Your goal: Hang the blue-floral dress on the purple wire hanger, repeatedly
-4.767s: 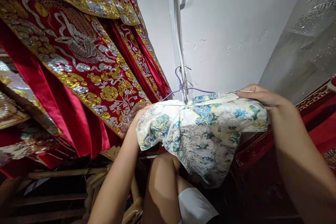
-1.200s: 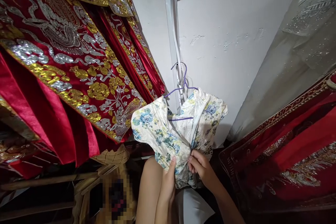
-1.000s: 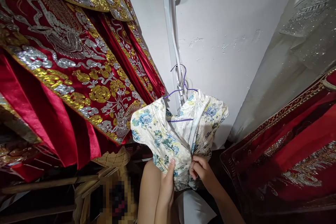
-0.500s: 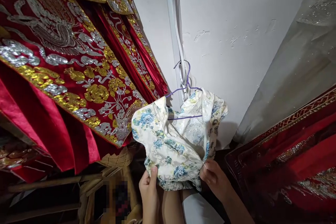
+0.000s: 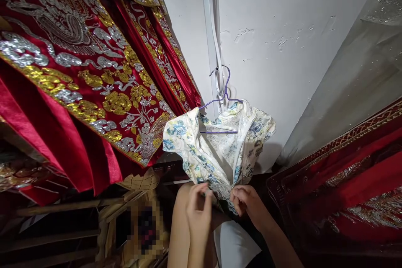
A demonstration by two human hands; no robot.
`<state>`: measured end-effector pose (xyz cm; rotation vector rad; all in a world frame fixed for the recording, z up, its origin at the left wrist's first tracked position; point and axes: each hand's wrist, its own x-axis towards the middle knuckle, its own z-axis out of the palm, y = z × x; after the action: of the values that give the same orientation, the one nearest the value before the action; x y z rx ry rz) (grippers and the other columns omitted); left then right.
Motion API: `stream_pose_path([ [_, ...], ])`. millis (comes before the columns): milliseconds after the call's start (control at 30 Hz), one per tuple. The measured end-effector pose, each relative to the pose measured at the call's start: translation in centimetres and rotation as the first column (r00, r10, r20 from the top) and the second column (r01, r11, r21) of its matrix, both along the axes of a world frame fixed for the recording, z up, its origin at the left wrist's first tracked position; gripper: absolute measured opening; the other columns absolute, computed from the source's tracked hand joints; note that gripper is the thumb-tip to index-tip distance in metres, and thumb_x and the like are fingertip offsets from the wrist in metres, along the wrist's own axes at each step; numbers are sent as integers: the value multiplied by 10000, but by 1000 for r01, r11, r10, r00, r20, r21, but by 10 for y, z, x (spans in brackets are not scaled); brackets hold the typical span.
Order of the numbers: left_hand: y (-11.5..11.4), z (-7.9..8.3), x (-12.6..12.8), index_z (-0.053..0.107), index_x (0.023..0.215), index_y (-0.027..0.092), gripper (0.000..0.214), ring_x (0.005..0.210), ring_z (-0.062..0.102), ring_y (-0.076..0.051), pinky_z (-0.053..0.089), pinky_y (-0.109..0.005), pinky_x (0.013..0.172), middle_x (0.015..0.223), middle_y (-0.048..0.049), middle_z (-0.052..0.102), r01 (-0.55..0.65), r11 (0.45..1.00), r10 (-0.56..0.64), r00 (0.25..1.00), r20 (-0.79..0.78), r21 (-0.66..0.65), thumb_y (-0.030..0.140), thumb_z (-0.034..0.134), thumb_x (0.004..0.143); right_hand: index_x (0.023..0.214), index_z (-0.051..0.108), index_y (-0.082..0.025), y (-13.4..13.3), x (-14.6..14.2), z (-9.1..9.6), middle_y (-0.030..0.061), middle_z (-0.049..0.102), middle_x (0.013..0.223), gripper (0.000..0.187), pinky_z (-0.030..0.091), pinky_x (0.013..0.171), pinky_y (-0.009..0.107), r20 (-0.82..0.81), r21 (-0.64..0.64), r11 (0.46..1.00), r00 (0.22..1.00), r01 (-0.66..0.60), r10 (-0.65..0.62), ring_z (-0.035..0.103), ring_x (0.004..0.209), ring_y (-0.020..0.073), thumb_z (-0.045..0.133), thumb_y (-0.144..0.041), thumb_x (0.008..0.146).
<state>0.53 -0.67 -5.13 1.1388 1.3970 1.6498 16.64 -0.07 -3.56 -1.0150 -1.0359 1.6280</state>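
A small white dress with blue and yellow flowers (image 5: 220, 150) hangs on a purple wire hanger (image 5: 223, 96), hooked on a white strip (image 5: 211, 29) running down the wall. My left hand (image 5: 198, 209) pinches the dress's lower edge on the left side. My right hand (image 5: 246, 202) pinches the same edge on the right, beside the open zip seam. Both hands are closed on the cloth, close together, just below the garment.
Red satin garments with gold and silver embroidery (image 5: 84, 75) hang at the left, reaching nearly to the dress. More red embroidered cloth under clear plastic (image 5: 342, 176) lies at the right. A white wall (image 5: 282, 50) stands behind. Wooden bars (image 5: 63, 209) sit low at the left.
My hands have drawn together at the bottom of the dress, closing its spread hem. The view has shifted slightly, so the hanger sits a little higher.
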Motion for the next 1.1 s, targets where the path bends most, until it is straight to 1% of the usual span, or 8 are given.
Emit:
stream_pose_path([
  [67,1,-1,14,714,974,212,171,979,628,-230,501,-316,899,1005,-73,667,279,960,-276,947,-165,-9,337,700,859,612,605,-186,-1,-1,3,-17,524,398,311,254,465,266,58,21,1000,998,-8,7,325,378,93,578,-427,808],
  [133,2,-6,26,682,930,202,126,904,632,-214,502,-297,826,938,-62,671,384,923,-364,889,-276,21,313,625,908,616,619,-185,-3,-1,4,-13,549,409,295,290,469,264,81,44,999,997,-19,15,354,382,97,580,-407,806],
  [333,3,-23,44,606,776,192,240,715,592,-166,452,-246,681,740,-20,629,310,950,-286,910,-300,31,334,551,962,602,596,-188,15,15,21,-38,488,385,343,233,420,251,40,-19,1000,999,14,-13,336,358,82,639,-486,766],
  [600,15,-27,45,535,738,199,219,708,576,-171,424,-256,663,739,-31,595,417,909,-370,790,-489,-13,254,506,948,651,595,-186,109,50,138,-85,372,420,266,212,392,229,-128,243,946,974,213,-186,280,383,60,753,-383,736],
  [733,22,-26,39,544,740,199,191,691,561,-175,400,-263,642,728,-24,593,441,893,-412,716,-563,-91,221,510,926,681,575,-190,119,43,167,-83,370,418,230,172,369,220,-192,318,903,952,289,-237,267,366,60,690,-370,767],
  [900,37,31,27,690,878,206,150,849,656,-211,481,-301,781,880,-64,707,531,847,-456,725,-517,-2,246,560,941,673,609,-185,101,26,159,-33,489,441,222,229,390,215,-59,379,888,964,262,-259,373,387,81,631,-365,800],
  [1000,61,96,22,721,1097,222,208,893,676,-211,500,-312,831,1011,-84,735,377,881,-219,861,-459,287,285,570,969,646,612,-191,94,24,157,-25,508,447,237,265,420,221,-11,426,881,975,204,-221,389,405,86,597,-344,827],
  [1100,88,152,24,622,1339,220,353,826,652,-172,504,-307,821,1029,-75,716,381,813,-60,807,-588,441,276,533,1002,642,615,-196,94,25,160,-26,507,453,232,292,452,228,39,476,866,980,152,-193,399,425,91,569,-302,844],
])
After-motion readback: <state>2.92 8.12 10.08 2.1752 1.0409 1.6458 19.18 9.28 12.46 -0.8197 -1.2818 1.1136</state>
